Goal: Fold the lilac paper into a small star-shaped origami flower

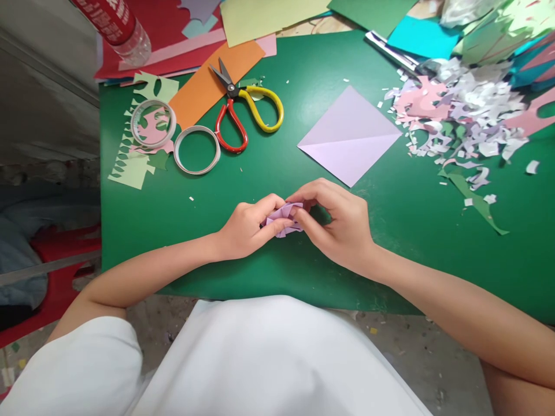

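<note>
Both my hands meet over the green sheet (303,266) covering the table. My left hand (249,226) and my right hand (340,222) pinch a small folded piece of lilac paper (284,218) between their fingertips, low over the sheet. Most of the piece is hidden by my fingers. A larger lilac paper square (349,136), creased along a diagonal, lies flat just beyond my right hand.
Scissors (243,107) with one red and one yellow handle lie at the back, beside an orange paper strip (203,86) and two tape rings (197,150). A heap of paper scraps (468,110) fills the right back. Coloured sheets and a bottle (119,26) sit along the far edge.
</note>
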